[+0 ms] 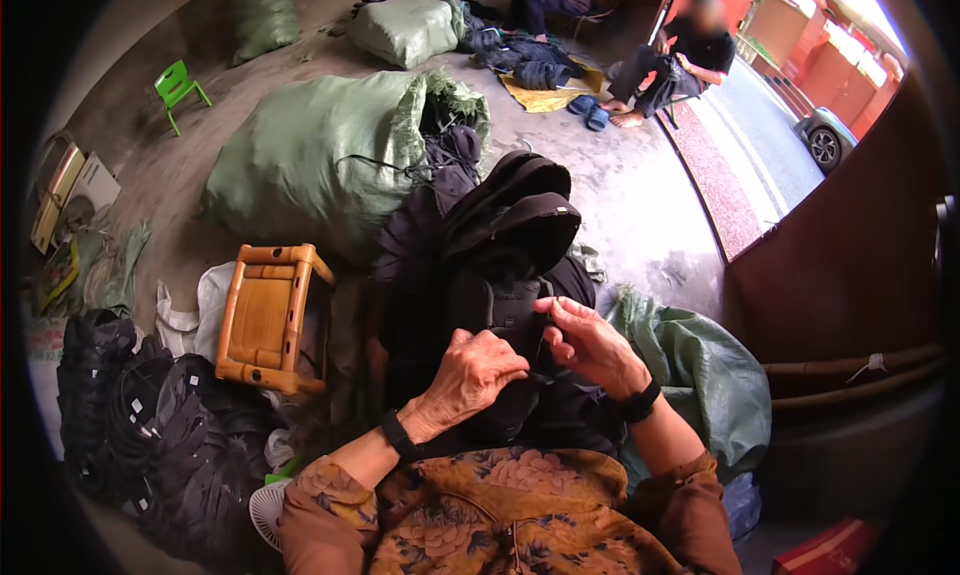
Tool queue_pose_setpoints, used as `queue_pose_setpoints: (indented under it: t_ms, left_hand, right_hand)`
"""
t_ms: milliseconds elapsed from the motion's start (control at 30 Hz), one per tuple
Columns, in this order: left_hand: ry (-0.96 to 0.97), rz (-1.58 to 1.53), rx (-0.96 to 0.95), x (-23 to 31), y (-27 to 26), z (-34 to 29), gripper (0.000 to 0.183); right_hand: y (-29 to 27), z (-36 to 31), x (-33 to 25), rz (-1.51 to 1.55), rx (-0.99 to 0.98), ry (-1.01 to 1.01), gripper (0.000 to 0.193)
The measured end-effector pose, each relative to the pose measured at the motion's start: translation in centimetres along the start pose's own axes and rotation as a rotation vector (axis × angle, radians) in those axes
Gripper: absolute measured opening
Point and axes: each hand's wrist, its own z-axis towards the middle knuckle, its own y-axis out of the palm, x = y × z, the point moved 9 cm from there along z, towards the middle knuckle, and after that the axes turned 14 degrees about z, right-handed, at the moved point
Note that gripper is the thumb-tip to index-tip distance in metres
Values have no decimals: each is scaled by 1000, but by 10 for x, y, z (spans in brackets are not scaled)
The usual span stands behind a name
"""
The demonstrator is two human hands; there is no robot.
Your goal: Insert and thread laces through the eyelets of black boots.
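While you bend over your lap, the black padded piece lies there, to the right of the bamboo stool. Your left hand, between that stool and your right hand, has its fingers curled nearly closed against the dark fabric; you cannot tell whether they grip anything. Your right hand, farther right of the stool, pinches thumb and forefinger together at the piece's edge, its other fingers loosely bent; what sits in the pinch is too small to make out. Beyond the stool bulges a pale green sack, a black heap spreads to its near left, and green sheeting lies well to its right.
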Motion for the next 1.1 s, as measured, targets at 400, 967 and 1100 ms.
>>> queue_pose_setpoints:
  t_ms: [400, 967, 1100]
  left_hand:
    - [16, 220, -235, 1, 38, 23, 43]
    - [277, 441, -227, -11, -28, 5, 57]
    - [337, 470, -280, -11, -21, 14, 50]
  right_hand:
    - [54, -206, -427, -255, -113, -1131, 32]
    - [-154, -128, -173, -857, 616, -716, 26]
    - [-86, -76, -90, -878, 382, -684, 18]
